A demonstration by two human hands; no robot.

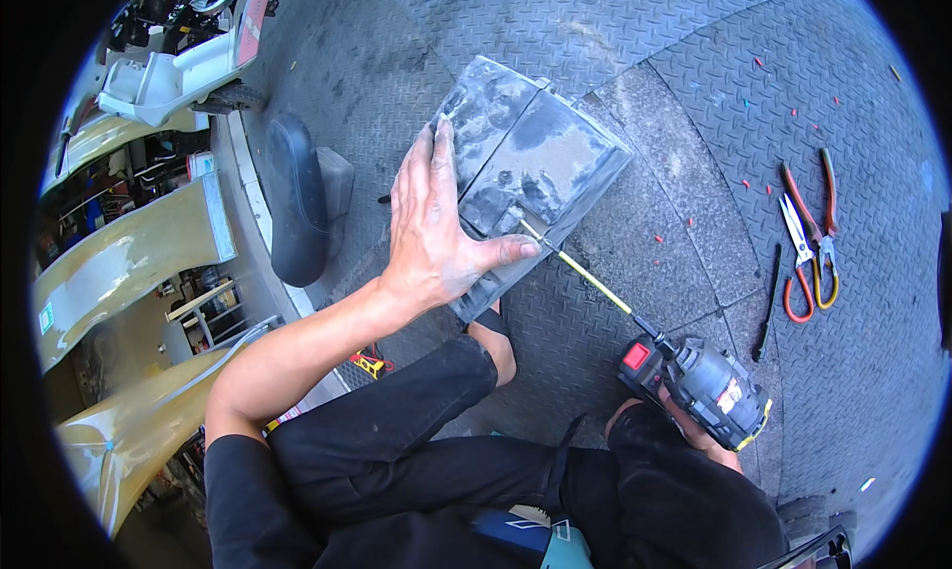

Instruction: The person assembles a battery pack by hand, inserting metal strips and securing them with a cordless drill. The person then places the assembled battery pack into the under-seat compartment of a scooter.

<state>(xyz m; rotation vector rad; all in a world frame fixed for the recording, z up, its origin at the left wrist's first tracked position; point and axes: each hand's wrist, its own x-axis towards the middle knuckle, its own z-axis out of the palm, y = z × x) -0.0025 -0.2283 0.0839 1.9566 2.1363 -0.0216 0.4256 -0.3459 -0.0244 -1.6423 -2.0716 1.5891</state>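
Observation:
A dusty dark grey plastic box (563,150), rectangular and scuffed pale on top, stands tilted in front of me. My left hand (428,234) lies spread along its left side, fingers stretched out and the thumb reaching across the near corner. In my right hand (700,434), mostly hidden beneath the tool, is a black cordless power driver (709,380) with a red button. A long yellow-banded bit (599,287) runs from it up to the near right edge of the box, its tip by a small recess close to my thumb.
Red-handled scissors (797,256), pliers (823,234) and a thin black rod (768,303) lie on the ridged floor at right, among several small red bits. A black scooter seat (296,200) rests at left. Beyond it are curved translucent covers (149,256) and a white scooter part (164,85).

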